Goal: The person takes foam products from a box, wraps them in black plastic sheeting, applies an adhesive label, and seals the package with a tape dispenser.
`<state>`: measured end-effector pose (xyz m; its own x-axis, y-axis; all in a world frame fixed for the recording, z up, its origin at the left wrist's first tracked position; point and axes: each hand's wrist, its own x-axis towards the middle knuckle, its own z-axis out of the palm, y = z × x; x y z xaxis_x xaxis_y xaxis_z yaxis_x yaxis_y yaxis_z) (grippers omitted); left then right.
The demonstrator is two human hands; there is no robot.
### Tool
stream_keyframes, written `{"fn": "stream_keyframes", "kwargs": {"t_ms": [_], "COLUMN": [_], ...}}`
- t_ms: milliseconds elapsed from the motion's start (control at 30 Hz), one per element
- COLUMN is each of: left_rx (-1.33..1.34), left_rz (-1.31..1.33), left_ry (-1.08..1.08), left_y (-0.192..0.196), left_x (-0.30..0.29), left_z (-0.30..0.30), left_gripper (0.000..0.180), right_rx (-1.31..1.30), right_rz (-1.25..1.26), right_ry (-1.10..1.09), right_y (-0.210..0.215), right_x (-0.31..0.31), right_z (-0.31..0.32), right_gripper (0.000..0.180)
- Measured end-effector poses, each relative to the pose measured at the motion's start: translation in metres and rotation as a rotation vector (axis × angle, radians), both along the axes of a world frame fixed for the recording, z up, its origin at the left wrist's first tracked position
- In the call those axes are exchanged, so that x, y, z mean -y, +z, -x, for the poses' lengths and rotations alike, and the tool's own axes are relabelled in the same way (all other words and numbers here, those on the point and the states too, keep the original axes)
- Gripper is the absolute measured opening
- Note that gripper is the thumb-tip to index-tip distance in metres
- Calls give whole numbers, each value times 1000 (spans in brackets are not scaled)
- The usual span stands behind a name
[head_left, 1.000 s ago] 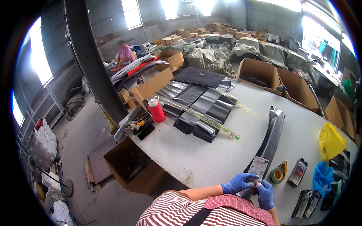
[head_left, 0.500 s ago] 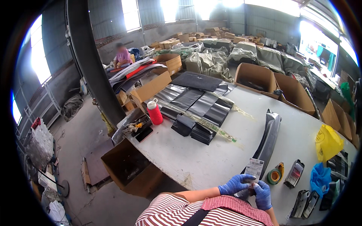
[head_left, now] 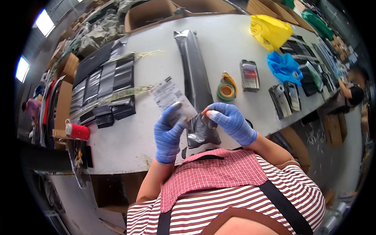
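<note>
My left hand, in a blue glove, grips a white printed label between thumb and fingers. My right hand, also gloved in blue with some fingertips bare, is pinched just beyond the label's lower right corner. Whatever sits in that pinch is too small to make out. Beneath both hands lies a long package in shiny dark grey plastic, stretching away across the table. The label covers part of its left side. Right of the package is a tape dispenser with green and orange rolls.
Stacked black plastic packages and a red bottle are on the table's left. At right are a small black box, a blue bag and a yellow bag. Cardboard boxes line the far edge. Another person is at right.
My view has swung right and down toward the table. The hands, close together before, are now farther apart, with the label in the left one.
</note>
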<state>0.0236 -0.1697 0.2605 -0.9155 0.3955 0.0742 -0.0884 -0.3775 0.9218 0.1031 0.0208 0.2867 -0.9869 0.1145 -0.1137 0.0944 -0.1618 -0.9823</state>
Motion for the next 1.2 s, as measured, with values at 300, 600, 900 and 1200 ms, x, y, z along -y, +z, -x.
{"fn": "stream_keyframes", "kwargs": {"t_ms": [300, 600, 900, 1200], "left_rx": [-55, -63, -43, -20], "left_rz": [71, 79, 89, 103], "left_ry": [-37, -54, -111, -115], "left_y": [7, 1, -2, 0], "left_x": [-5, -3, 1, -1], "left_z": [-32, -28, -26, -25], "left_gripper": [41, 41, 42, 42], "right_rx": [37, 19, 30, 30], "right_rz": [62, 72, 51, -42], "right_ry": [16, 38, 24, 44], "right_y": [-1, -4, -2, -10], "right_x": [2, 2, 1, 1], "right_z": [-18, -16, -17, -13], "right_gripper": [22, 18, 17, 17]}}
